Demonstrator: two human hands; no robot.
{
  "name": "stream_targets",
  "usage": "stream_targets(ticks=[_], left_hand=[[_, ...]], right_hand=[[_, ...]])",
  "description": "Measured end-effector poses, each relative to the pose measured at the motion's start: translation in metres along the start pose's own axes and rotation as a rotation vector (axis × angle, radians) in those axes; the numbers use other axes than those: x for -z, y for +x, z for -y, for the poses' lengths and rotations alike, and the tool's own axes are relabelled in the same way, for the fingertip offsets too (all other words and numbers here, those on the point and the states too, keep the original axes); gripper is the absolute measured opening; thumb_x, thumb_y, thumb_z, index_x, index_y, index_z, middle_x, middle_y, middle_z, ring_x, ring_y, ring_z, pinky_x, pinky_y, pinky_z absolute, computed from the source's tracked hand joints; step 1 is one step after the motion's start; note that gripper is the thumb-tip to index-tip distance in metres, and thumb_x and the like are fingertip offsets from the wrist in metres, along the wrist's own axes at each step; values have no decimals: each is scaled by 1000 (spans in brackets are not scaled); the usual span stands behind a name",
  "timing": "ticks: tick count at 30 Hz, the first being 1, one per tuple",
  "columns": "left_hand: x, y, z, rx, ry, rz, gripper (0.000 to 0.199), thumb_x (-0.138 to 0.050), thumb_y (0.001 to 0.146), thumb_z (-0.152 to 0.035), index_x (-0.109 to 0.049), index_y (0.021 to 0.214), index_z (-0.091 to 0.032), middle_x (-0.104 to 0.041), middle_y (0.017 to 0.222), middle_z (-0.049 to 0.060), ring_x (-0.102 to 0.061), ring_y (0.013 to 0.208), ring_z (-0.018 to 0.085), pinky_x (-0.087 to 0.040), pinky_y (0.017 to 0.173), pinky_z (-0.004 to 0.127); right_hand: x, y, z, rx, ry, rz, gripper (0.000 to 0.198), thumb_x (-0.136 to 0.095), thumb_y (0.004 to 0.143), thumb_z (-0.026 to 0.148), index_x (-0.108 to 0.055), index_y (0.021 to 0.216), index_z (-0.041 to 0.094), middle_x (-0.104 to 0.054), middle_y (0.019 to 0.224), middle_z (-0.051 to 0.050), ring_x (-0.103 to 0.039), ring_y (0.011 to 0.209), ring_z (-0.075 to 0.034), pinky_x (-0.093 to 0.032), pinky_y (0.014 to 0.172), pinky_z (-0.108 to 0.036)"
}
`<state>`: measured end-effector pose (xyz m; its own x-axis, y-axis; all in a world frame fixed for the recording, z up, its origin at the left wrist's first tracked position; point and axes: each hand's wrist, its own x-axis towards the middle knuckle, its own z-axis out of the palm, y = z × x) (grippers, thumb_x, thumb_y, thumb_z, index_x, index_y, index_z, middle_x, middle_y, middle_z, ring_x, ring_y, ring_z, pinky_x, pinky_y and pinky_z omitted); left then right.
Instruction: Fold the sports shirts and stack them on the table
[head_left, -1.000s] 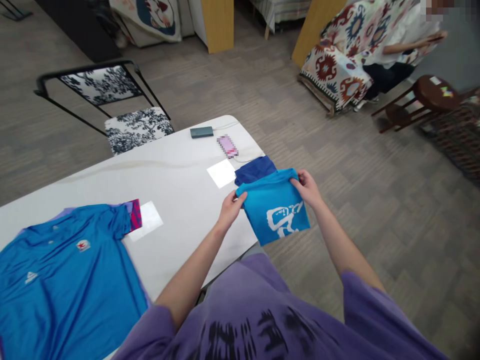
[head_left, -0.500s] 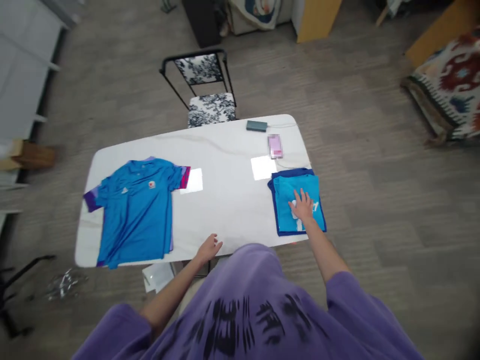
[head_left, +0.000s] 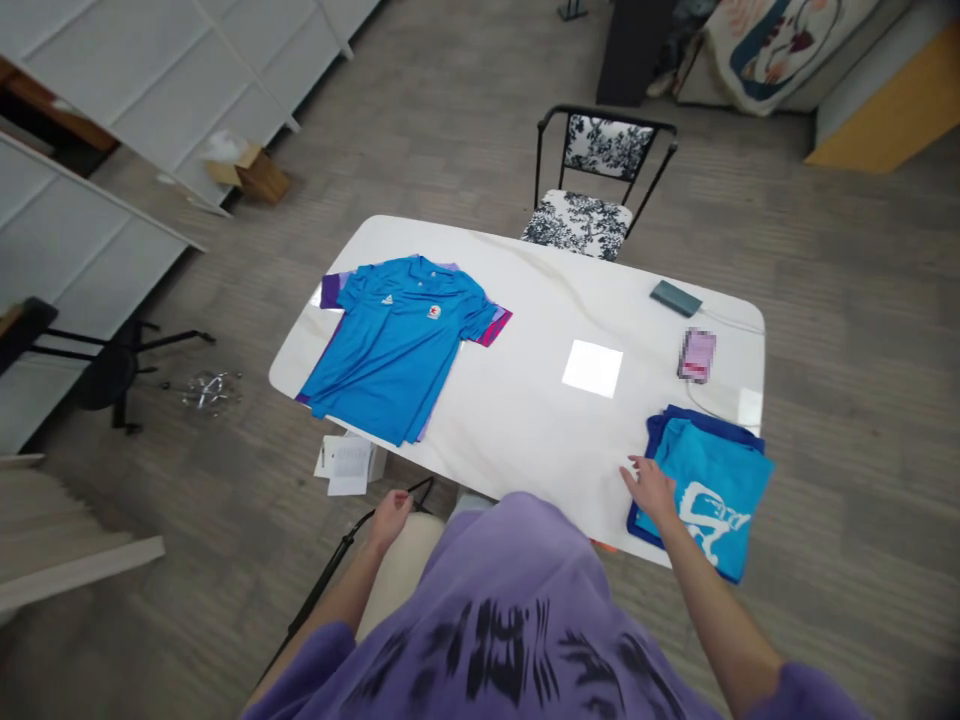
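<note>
I'm remotely overlooking a white table (head_left: 536, 430). Spread shirts (head_left: 390, 350) are lying beyond the left hand (head_left: 392, 517); a folded pile (head_left: 709, 480) is sitting at the right hand (head_left: 651, 488). Beyond that hand, a blurred pink item (head_left: 697, 355) and a dark block (head_left: 676, 298) are resting.

Single head-worn view, facing forward and down over nearby table (head_left: 525, 430); edges perhaps blurred.

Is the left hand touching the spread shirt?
Apart. The head view shows a clear gap between the left hand and the lower edge of the spread shirt.
</note>
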<state>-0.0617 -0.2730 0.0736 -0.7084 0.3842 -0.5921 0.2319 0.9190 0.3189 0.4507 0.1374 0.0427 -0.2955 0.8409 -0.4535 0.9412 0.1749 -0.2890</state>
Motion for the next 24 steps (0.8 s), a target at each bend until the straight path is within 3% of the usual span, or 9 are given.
stream_targets(ticks=[3,6,10,13,17,21,24], left_hand=[[14,75,24,-38,-81,2,31,-61,97,-47,-69,112,-21,-78,103,7,-76,97,24,-60,91,35],[28,150,40,-127,-120,8,41,-61,100,-50,-67,128,-21,-76,119,11,-75,102,25,-60,96,38],[42,219,56,-228,-119,31,47,-71,97,-47,-66,135,-20,-69,134,15,-70,119,30,-56,104,40],[50,246,67,-297,-33,38,43,-75,97,-45,-68,132,-21,-68,133,16,-64,125,33,-50,109,41],[61,262,82,-385,73,74,26,-63,106,-41,-72,122,-22,-72,124,13,-62,117,31,-44,104,41],[69,271,93,-366,60,92,27,-54,112,-40,-73,117,-22,-73,121,12,-62,115,30,-42,102,41],[72,277,96,-325,62,78,27,-54,111,-40,-71,121,-21,-72,125,14,-62,119,32,-41,102,42]], right_hand=[[-18,11,95,68,67,173,41,-51,98,59,-73,124,38,-80,118,-9,-80,105,-37,-54,109,-69],[-35,32,199,113,68,261,36,-52,100,56,-76,118,36,-82,110,-7,-80,98,-33,-58,101,-60],[-62,82,332,190,26,349,30,-56,102,51,-78,112,32,-84,105,-5,-79,93,-27,-59,94,-46],[-87,141,418,239,13,374,24,-63,100,47,-78,109,30,-84,105,-3,-77,93,-25,-57,96,-41],[-115,241,512,251,19,316,24,-63,102,46,-77,112,28,-82,111,-5,-75,99,-25,-57,98,-40],[-132,340,579,189,45,171,42,-49,109,47,-65,140,24,-78,123,-11,-72,113,-30,-57,105,-45],[-142,391,608,108,106,49,56,-50,109,47,-51,155,16,-70,133,-18,-65,127,-34,-52,118,-51]])
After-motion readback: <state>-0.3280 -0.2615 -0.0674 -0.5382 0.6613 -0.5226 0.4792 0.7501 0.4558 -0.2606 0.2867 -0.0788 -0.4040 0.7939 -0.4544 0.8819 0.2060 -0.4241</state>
